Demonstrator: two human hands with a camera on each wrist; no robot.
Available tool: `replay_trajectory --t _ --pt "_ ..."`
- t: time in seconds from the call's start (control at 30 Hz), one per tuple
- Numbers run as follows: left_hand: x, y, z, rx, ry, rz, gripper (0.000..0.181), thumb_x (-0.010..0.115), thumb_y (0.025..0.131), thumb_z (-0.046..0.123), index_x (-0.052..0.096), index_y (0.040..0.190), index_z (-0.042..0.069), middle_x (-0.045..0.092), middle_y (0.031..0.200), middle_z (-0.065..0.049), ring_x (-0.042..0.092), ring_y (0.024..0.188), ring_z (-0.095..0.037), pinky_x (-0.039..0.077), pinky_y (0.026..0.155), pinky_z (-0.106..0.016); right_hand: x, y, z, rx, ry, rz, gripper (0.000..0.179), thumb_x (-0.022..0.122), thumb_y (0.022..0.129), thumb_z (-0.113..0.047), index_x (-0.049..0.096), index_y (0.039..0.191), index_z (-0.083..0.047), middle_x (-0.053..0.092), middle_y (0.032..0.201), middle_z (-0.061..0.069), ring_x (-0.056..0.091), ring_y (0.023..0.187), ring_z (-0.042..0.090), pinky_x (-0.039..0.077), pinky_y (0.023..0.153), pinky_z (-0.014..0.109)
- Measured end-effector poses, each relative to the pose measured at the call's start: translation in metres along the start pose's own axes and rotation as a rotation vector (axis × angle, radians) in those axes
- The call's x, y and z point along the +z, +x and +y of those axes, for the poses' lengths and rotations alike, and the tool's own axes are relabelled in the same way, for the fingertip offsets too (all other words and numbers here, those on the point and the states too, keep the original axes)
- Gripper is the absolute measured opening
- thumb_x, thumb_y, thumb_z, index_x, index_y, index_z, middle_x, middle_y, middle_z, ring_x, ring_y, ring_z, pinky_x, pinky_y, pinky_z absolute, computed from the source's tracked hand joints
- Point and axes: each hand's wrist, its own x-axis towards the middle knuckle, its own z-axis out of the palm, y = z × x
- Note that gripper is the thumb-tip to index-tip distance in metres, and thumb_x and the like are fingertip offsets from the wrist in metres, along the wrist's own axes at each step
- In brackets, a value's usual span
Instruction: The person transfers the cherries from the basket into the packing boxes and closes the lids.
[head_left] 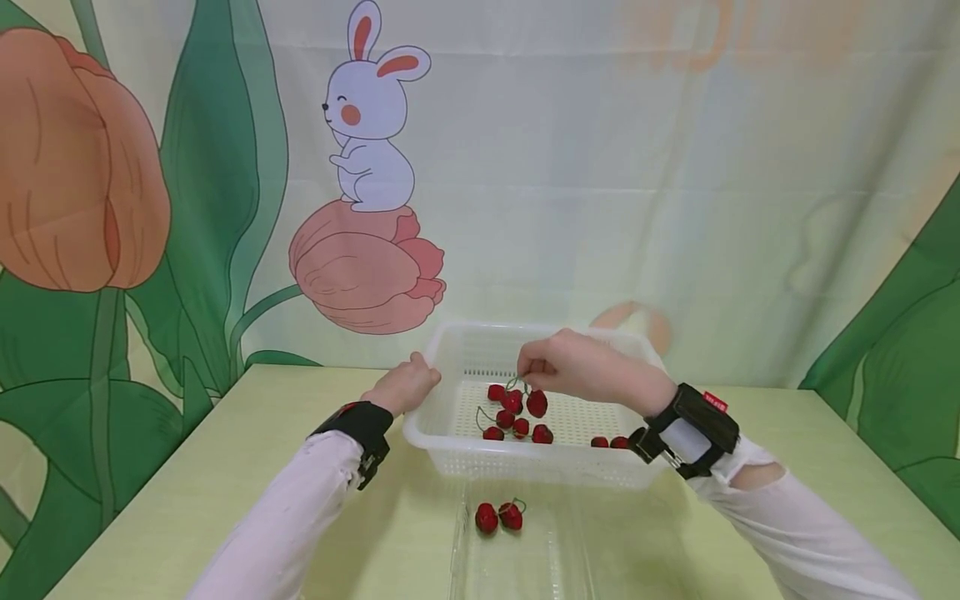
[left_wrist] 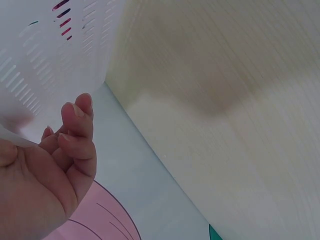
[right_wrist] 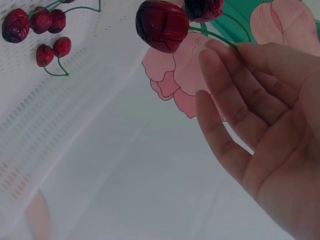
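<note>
A white plastic basket stands at the far side of the table with several red cherries inside. My left hand holds the basket's left rim; in the left wrist view its fingers curl beside the slotted wall. Over the basket, my right hand pinches the green stem of a cherry pair between thumb and fingertips. Those two dark red cherries hang from it, above the basket floor. Closer to me, a clear plastic tray bears two cherries with a green stem.
The pale wooden table ends at a printed curtain with a rabbit and tulips, close behind the basket. The basket's near wall stands just beyond the clear tray. Two more cherries lie at the basket's right front.
</note>
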Motion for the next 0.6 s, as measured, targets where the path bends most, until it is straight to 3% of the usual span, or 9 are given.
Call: replay_trajectory --t 0.33,0.6 --pt "0.000 0.000 0.000 0.014 0.009 0.003 0.035 0.035 0.092 0.020 0.035 0.107 -0.012 0.050 0.081 -0.014 0.052 0.073 -0.025 0.043 0.069 -0.037 0.002 -0.007 -0.010 -0.078 -0.025 0.005 0.009 0.058 0.084 -0.004 0.063 0.087 -0.011 0.060 0.078 -0.006 0.047 0.057 0.002 0.043 0.061 0.022" --pt "0.001 0.001 0.000 0.011 0.009 0.000 0.037 0.035 0.092 0.021 0.035 0.108 -0.012 0.050 0.081 -0.014 0.051 0.073 -0.024 0.043 0.069 -0.037 0.007 -0.010 -0.015 -0.076 -0.005 0.004 0.010 0.058 0.084 -0.003 0.062 0.086 -0.012 0.060 0.079 -0.009 0.050 0.061 0.000 0.044 0.063 0.020"
